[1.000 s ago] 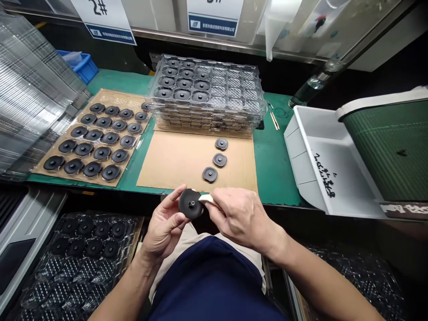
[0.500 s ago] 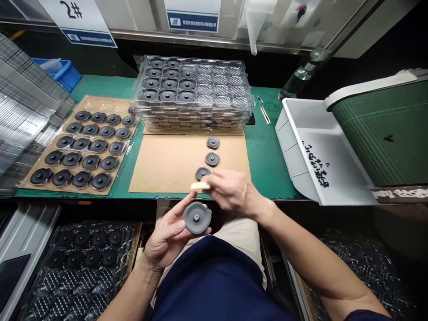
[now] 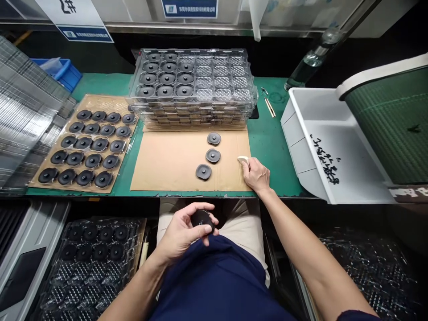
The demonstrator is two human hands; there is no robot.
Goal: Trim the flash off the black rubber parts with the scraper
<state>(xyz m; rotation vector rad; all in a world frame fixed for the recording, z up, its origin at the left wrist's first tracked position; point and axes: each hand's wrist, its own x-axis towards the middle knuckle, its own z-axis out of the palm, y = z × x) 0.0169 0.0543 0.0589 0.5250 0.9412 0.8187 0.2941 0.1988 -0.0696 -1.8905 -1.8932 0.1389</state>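
Observation:
My left hand [image 3: 187,232], in front of my lap, is closed around a round black plastic part [image 3: 202,220], which is tilted and partly covered by the fingers. At the right edge of the cardboard sheet [image 3: 167,156], my right hand [image 3: 257,174] grips a small cream-coloured block [image 3: 243,159]; its exact kind is unclear. Three similar dark discs lie on the cardboard between the hands and the tray stack: a far disc [image 3: 214,138], a middle disc [image 3: 213,155] and a near disc [image 3: 203,171]. Each has a small hub in its centre.
Behind the cardboard stands a stack of clear trays [image 3: 220,107], its top one partly filled with discs. A filled tray [image 3: 75,138] lies at left. On the right are tweezers [image 3: 269,107], a bottle [image 3: 306,67] and a grey bin [image 3: 307,156] holding small black scraps.
My right hand has moved right with the cream block, away from the disc in my left hand, down to the cardboard's edge. My left hand has turned the disc, and its fingers now wrap it.

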